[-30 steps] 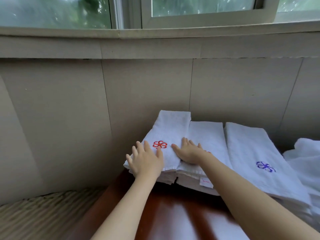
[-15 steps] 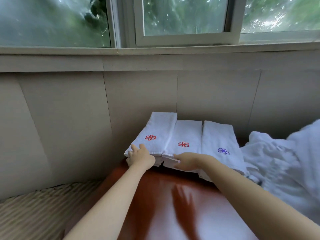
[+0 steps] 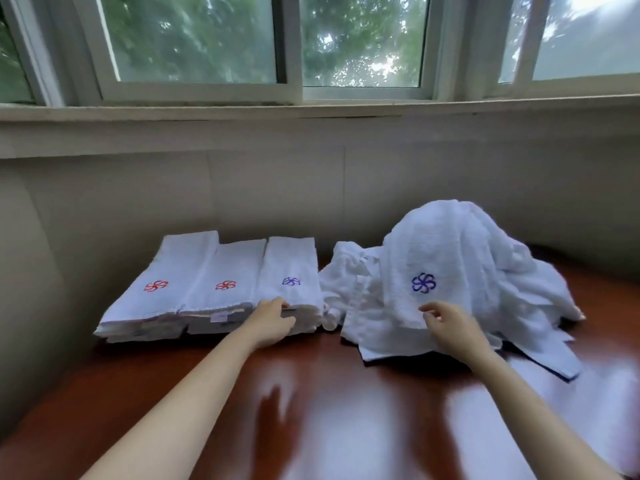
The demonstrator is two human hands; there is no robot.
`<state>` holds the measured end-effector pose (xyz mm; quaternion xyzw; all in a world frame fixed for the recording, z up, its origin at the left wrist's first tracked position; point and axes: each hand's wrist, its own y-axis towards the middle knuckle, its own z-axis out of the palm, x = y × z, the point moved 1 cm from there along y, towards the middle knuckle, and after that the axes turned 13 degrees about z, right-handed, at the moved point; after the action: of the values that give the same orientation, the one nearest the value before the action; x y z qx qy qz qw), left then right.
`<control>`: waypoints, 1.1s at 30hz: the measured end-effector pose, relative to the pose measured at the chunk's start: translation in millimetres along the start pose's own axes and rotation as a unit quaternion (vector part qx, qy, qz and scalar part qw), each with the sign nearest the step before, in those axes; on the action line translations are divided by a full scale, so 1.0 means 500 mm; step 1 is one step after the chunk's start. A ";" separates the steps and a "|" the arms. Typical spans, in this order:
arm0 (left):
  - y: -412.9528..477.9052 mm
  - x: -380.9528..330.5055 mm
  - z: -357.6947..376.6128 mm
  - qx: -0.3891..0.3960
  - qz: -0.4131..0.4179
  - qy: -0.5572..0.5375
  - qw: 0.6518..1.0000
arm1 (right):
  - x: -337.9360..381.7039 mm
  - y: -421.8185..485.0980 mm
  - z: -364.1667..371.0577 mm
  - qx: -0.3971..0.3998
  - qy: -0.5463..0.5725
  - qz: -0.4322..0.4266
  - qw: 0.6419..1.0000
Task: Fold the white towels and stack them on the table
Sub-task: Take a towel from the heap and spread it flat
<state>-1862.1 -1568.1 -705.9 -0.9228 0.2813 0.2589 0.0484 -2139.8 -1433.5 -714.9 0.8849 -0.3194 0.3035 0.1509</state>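
Observation:
Three stacks of folded white towels lie side by side on the dark red table (image 3: 332,414), against the wall. The left stack (image 3: 173,265) and the middle stack (image 3: 235,265) show red flower logos; the right stack (image 3: 294,261) shows a blue one. My left hand (image 3: 273,320) rests against the front edge of the right stack, thumb on top. To the right is a heap of unfolded white towels (image 3: 478,258), the top one with a blue logo. My right hand (image 3: 450,327) touches that towel's lower front edge with loosely curled fingers; I see nothing gripped.
A beige panelled wall (image 3: 277,188) runs right behind the towels, with a window sill (image 3: 311,116) and windows above. The glossy tabletop stretches towards me in front of the towels. The table's left edge drops off beside the left stack.
The view has pulled back and turned right, bringing the heap into sight. My left hand went from the left stack to the right one. My right hand left the middle stack for the heap.

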 end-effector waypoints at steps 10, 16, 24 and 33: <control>0.128 -0.309 0.258 -0.055 0.020 -0.363 0.930 | -0.160 -0.005 -0.035 -0.065 0.106 0.027 0.992; 0.133 -0.346 0.277 -0.154 -0.031 -0.468 0.869 | -0.160 -0.022 0.010 -0.030 -0.006 -0.040 0.999; 0.069 -0.317 0.170 -0.064 0.029 -0.553 0.830 | -0.144 -0.006 0.007 -0.174 -0.077 -0.030 0.981; 0.004 -0.335 0.134 -0.012 0.070 -0.559 0.826 | -0.073 -0.028 -0.019 -0.077 0.181 -0.093 0.976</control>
<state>-2011.8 -1471.6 -678.9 -0.5986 0.2667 0.7365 0.1678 -2157.3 -1401.4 -731.5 0.8268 -0.2253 0.4180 0.3016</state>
